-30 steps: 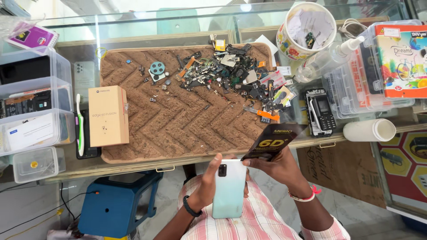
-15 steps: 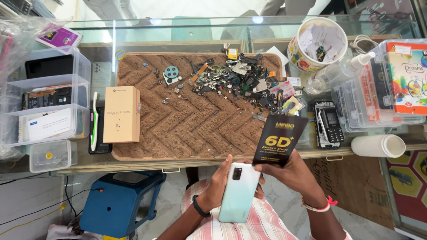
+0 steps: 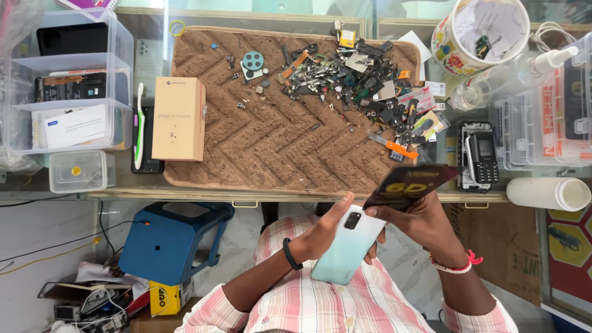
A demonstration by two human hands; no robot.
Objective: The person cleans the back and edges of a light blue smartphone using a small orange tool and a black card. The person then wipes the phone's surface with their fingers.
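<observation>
Since before, your right hand [image 3: 425, 219] has tipped the black packet [image 3: 410, 185] flatter. Your left hand [image 3: 324, 231] grips the phone [image 3: 348, 245], long axis diagonal, camera end toward the desk [image 3: 296, 195] edge; the right pinches the packet.

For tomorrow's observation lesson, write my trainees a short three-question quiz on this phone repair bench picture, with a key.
1. True or false: the left hand grips the pale green smartphone with its back and camera facing up.
2. What does the right hand hold? A) a toothbrush B) a dark flat packet with gold print C) a roll of tape
3. Fill in: the tan cardboard box lies on the mat's ____ side in the picture.

Key: 1 true; 2 B; 3 left.
</observation>
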